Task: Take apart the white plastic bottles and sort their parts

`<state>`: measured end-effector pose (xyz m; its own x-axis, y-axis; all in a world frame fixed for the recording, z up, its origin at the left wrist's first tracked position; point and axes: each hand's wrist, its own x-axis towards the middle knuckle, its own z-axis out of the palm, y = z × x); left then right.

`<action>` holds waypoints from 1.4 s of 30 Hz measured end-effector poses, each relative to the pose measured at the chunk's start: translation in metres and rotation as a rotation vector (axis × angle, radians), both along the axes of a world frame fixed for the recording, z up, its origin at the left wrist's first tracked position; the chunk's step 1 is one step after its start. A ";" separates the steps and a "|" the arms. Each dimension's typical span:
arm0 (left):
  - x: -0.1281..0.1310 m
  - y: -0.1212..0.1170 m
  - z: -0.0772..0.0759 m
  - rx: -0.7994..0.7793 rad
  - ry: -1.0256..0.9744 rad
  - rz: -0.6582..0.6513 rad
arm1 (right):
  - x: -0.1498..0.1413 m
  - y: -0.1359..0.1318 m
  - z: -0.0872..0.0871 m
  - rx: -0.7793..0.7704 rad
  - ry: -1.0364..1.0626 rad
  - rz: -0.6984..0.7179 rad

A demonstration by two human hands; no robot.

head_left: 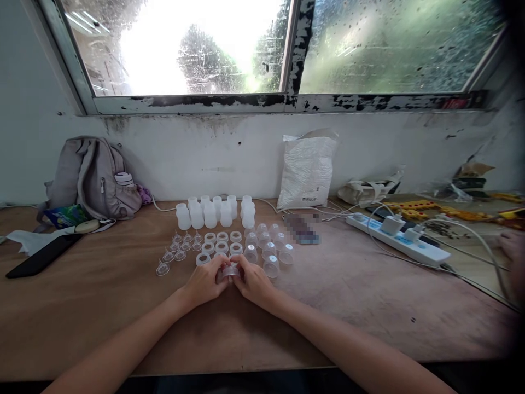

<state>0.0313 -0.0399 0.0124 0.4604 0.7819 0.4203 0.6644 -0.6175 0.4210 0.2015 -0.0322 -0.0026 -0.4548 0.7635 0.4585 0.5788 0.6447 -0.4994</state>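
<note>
My left hand point(208, 281) and my right hand point(253, 281) meet over the near middle of the table. Fingers of both are closed around a translucent ring-shaped bottle part point(230, 271), its underside partly covered by the fingertips. Just beyond them lie white screw rings point(208, 248) in short rows. To the left are several clear silicone bottle nipples point(163, 268), tips up. On the right stand several clear dome caps point(270, 266), near my right hand. Frosted white baby bottles point(210, 216) stand upright without tops behind the rings.
A phone point(307, 236), partly blurred, lies right of the caps. Behind it leans a white plastic bag point(307, 172). A power strip point(402, 241) with cables runs along the right. A backpack point(88, 178) and a black flat case point(43, 256) sit left. Another person's hand point(512, 245) shows far right.
</note>
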 end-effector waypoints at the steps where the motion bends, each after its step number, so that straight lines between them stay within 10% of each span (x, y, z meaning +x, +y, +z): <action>1: 0.000 0.001 0.000 -0.007 -0.009 0.003 | 0.000 -0.001 0.001 -0.004 0.002 0.001; 15: -0.005 0.004 -0.010 0.102 -0.066 0.014 | 0.003 -0.005 0.013 0.026 0.046 0.070; 34: -0.013 0.005 -0.009 0.166 -0.147 -0.091 | -0.004 -0.011 0.020 -0.400 0.518 0.152; 42: -0.010 0.004 0.007 -0.074 -0.311 -0.159 | 0.000 -0.005 0.015 -0.292 0.490 0.110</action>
